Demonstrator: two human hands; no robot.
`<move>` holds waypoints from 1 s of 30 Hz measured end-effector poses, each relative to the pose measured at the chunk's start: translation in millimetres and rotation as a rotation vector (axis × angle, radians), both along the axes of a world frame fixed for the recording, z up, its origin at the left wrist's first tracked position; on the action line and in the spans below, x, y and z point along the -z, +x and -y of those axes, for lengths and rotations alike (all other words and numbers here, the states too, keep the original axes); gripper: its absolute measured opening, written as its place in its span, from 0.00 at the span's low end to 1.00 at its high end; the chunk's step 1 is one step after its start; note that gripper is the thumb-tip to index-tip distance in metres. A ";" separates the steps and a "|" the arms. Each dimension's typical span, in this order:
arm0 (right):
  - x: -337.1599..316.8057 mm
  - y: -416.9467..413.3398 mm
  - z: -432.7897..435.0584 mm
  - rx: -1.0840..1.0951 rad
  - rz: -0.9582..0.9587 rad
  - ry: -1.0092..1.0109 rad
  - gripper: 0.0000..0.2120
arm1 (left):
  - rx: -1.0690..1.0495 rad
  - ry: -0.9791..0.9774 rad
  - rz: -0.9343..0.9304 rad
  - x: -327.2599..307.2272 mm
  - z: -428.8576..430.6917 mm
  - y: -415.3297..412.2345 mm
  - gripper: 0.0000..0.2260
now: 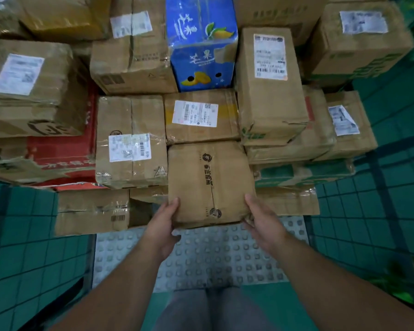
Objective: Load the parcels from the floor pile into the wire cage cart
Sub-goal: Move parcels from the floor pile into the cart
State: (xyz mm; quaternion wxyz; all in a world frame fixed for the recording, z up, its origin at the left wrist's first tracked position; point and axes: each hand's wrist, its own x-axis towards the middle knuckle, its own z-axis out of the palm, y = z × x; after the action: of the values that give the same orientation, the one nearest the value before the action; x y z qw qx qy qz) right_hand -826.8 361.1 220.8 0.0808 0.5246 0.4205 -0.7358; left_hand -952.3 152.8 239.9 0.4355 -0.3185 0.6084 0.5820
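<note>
Between the mesh walls of the cart point(22, 235) at left and right, stacked brown parcels point(132, 142), with a blue box point(201, 44) at far centre. At near centre of the stack, a brown box point(210, 185), far edge against the parcels. Gripped at its near corners by the left hand point(163, 225) and right hand point(263, 223), thumbs on top.

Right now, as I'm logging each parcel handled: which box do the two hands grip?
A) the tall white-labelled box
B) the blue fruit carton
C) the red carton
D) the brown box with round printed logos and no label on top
D: the left hand and right hand hold the near corners of the brown box, thumbs on its unlabelled top; the blue carton sits untouched at the back.
</note>
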 end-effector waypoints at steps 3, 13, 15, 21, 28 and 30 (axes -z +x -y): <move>14.4 1.0 4.8 -0.053 0.031 0.140 0.27 | 0.111 -0.108 0.021 13.2 -5.7 0.6 0.20; 9.3 -9.8 29.0 -0.064 0.200 0.194 0.40 | 0.145 -0.254 0.046 -0.3 -19.9 1.5 0.23; 1.7 -14.2 28.5 -0.074 0.215 0.176 0.39 | 0.178 -0.275 0.034 -6.6 -18.9 2.8 0.24; -32.6 8.6 14.4 0.025 0.094 0.043 0.32 | 0.194 -0.272 -0.070 -41.5 1.4 10.0 0.28; -75.3 71.2 -7.9 0.209 -0.032 -0.245 0.26 | 0.232 -0.185 0.148 -85.6 -20.1 55.2 0.20; -84.8 100.4 -19.5 0.247 0.035 -0.226 0.25 | 0.270 -0.194 0.215 -88.4 -36.4 72.0 0.22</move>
State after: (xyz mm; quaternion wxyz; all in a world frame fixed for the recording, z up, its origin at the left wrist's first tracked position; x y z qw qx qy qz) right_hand -726.4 380.6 305.5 0.0555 0.5726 0.2661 -0.7735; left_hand -880.3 189.3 328.3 0.5393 -0.3347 0.6490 0.4195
